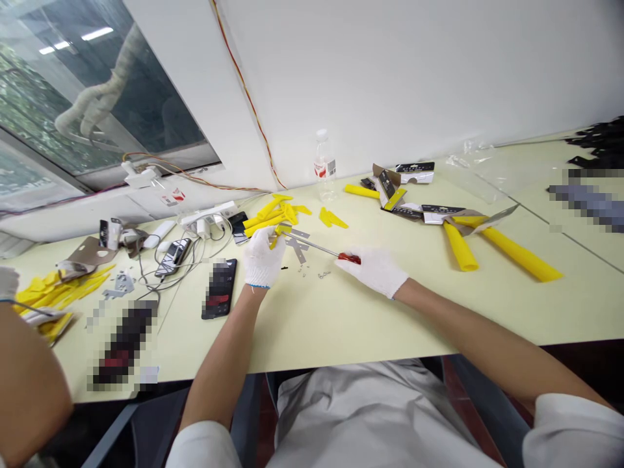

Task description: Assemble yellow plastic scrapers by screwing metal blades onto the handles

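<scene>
My left hand (264, 259), in a white glove, is closed on a small yellow plastic part (281, 229) above the table. My gloved right hand (375, 268) grips the red handle of a screwdriver (350, 259). Its long shaft points left, and the tip reaches the yellow part in my left hand. Flat grey metal blades (297, 249) lie just beyond and below the shaft. Small screws (324, 275) are scattered on the table between my hands. Behind my left hand lies a pile of yellow plastic pieces (270, 213), with two more thin yellow pieces (333, 218) beside it.
A water bottle (325, 166) stands by the wall. Yellow tubes (524, 255) and black-and-white cardboard packaging (414, 172) lie right. A phone (219, 289), cables and a power strip (209, 220) lie left. Another person's arm (29, 383) is at far left, near more yellow parts (53, 286).
</scene>
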Motion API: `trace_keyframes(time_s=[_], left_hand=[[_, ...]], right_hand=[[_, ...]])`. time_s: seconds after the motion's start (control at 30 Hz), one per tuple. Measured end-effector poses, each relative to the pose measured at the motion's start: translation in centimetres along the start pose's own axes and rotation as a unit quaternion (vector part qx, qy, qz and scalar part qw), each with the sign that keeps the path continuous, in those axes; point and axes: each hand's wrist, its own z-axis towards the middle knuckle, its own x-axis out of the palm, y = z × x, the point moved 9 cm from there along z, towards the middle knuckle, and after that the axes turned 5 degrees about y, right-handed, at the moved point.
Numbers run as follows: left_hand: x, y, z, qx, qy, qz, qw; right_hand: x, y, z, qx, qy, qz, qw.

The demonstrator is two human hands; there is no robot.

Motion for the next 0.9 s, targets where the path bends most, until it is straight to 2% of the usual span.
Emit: trace_keyframes(time_s=[0.1, 0.23, 0.33, 0.4, 0.9], left_hand=[[0.0, -0.2, 0.0, 0.003, 0.002, -0.004, 1.000], [0.1, 0.0, 0.0, -0.003, 0.007, -0.013, 1.000], [0.3, 0.0, 0.0, -0.002, 0.016, -0.019, 1.000], [0.3, -0.1, 0.0, -0.003, 0.019, -0.017, 1.000], [-0.1, -0.6, -0.1, 0.013, 0.002, -0.016, 1.000]], right_hand=[[0.3, 0.0, 0.0, 0.005, 0.024, 0.024, 0.999], [1.3, 0.1, -0.3, 0.026, 0.093, 0.082, 0.992], [2.5, -0.2, -0.8, 0.069, 0.159, 0.150, 0.973], [3.0, -0.4, -0.9, 0.085, 0.182, 0.186, 0.962], [2.9, -0.2, -0.6, 0.049, 0.163, 0.166, 0.971]])
